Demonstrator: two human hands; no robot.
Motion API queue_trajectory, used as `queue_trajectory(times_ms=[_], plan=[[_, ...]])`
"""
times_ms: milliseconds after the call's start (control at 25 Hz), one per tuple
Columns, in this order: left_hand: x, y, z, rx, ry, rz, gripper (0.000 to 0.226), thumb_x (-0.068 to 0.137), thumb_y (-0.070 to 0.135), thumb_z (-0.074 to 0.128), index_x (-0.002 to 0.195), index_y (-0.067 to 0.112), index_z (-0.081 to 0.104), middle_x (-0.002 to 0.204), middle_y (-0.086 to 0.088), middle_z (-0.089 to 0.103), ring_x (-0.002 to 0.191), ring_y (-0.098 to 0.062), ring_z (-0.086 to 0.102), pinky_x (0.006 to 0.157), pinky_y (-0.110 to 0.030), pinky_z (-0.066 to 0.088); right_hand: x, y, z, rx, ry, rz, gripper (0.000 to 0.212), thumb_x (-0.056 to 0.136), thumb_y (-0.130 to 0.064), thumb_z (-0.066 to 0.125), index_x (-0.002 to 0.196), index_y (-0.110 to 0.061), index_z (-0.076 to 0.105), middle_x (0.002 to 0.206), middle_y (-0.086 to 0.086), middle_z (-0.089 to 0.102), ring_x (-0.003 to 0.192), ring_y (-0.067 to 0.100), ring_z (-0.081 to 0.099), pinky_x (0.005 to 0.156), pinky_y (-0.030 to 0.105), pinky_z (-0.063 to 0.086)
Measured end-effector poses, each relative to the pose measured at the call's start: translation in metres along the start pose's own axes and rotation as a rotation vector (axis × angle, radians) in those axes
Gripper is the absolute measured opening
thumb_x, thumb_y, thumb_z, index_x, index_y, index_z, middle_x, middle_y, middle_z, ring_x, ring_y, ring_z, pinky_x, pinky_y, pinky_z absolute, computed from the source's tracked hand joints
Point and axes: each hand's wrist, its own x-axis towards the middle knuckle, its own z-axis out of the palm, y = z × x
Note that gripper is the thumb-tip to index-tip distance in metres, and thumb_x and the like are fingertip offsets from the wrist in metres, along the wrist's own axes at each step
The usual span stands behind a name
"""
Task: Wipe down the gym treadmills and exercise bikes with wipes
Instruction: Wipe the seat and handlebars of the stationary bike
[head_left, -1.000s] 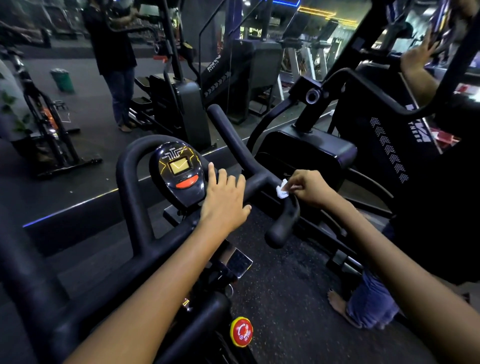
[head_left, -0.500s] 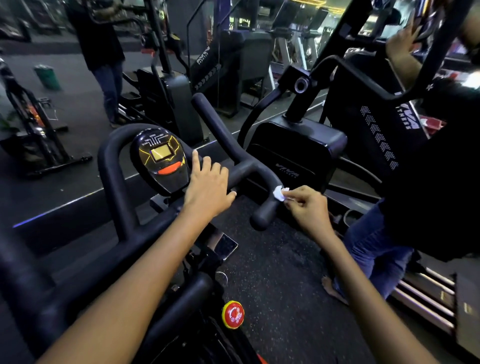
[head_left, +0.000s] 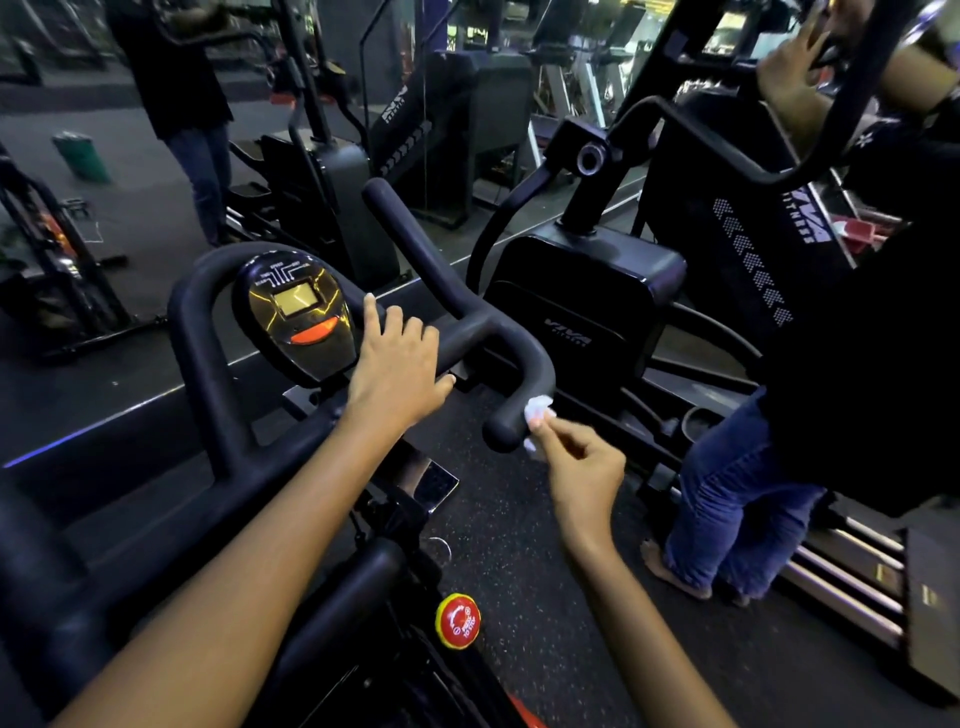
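With the left hand (head_left: 397, 364) resting flat, fingers straight, on the bike's handlebar (head_left: 470, 317), the right hand (head_left: 582, 470) pinches the small white wipe (head_left: 537, 410) against 1 curved grip end, which seemingly wants rubbing all round, underside included.

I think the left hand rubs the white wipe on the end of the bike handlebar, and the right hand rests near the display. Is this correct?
No, the hands are swapped. In the head view the right hand pinches the white wipe against the handlebar end, and the left hand rests near the display.
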Motion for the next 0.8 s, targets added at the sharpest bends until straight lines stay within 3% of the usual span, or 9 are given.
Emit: queue_trajectory(times_ms=[80, 280, 440, 560, 720, 800], plan=[[0.001, 0.000, 0.000, 0.003, -0.006, -0.001, 0.059, 0.091, 0.059, 0.037, 0.127, 0.013, 0.046, 0.128, -0.008, 0.052, 0.130, -0.031, 0.034, 0.114, -0.057, 0.006, -0.025, -0.002, -0.002, -0.001, -0.036, -0.059, 0.008, 0.076, -0.008, 0.075, 0.084, -0.008, 0.074, 0.079, 0.004, 0.070, 0.074, 0.007, 0.066, 0.068, 0.020, 0.051], [0.000, -0.001, -0.001, 0.002, -0.028, 0.001, 0.062, 0.091, 0.060, 0.035, 0.130, 0.013, 0.044, 0.130, -0.007, 0.051, 0.132, -0.031, 0.032, 0.115, -0.057, 0.004, 0.017, 0.008, 0.003, -0.009, 0.026, 0.013, 0.012, 0.078, -0.017, 0.075, 0.089, -0.013, 0.074, 0.086, 0.001, 0.072, 0.081, 0.008, 0.066, 0.081, 0.033, 0.055], [-0.001, 0.001, -0.001, 0.007, -0.019, 0.000, 0.066, 0.093, 0.059, 0.034, 0.146, 0.020, 0.028, 0.136, -0.008, 0.046, 0.135, -0.033, 0.028, 0.114, -0.058, 0.002, 0.020, 0.006, -0.001, -0.138, -0.014, -0.167, 0.008, 0.077, -0.013, 0.076, 0.078, -0.019, 0.072, 0.078, 0.002, 0.066, 0.067, 0.001, 0.058, 0.067, 0.013, 0.045], [-0.002, 0.002, -0.001, 0.040, -0.029, 0.053, 0.068, 0.095, 0.058, 0.030, 0.151, 0.028, 0.006, 0.138, -0.008, 0.044, 0.135, -0.035, 0.027, 0.112, -0.061, 0.001, 0.061, 0.000, 0.003, -0.319, -0.033, -0.237, 0.007, 0.077, -0.015, 0.077, 0.080, -0.009, 0.075, 0.079, 0.009, 0.068, 0.061, 0.002, 0.055, 0.063, 0.005, 0.038], [-0.001, 0.003, 0.001, 0.038, -0.064, 0.084, 0.068, 0.096, 0.057, 0.030, 0.151, 0.028, 0.001, 0.140, -0.008, 0.043, 0.135, -0.035, 0.026, 0.111, -0.064, 0.000, 0.122, -0.016, 0.031, -0.683, -0.302, -0.307, 0.015, 0.078, -0.015, 0.075, 0.088, -0.004, 0.076, 0.086, 0.006, 0.068, 0.072, 0.007, 0.057, 0.062, 0.007, 0.033], [0.000, 0.002, 0.001, 0.028, -0.068, 0.088, 0.068, 0.096, 0.057, 0.030, 0.151, 0.028, 0.002, 0.140, -0.009, 0.043, 0.135, -0.035, 0.026, 0.111, -0.065, -0.001, 0.137, -0.022, 0.056, -0.735, -0.405, -0.362, 0.012, 0.077, -0.011, 0.074, 0.086, -0.004, 0.076, 0.084, 0.005, 0.064, 0.072, 0.009, 0.058, 0.065, 0.007, 0.040]])
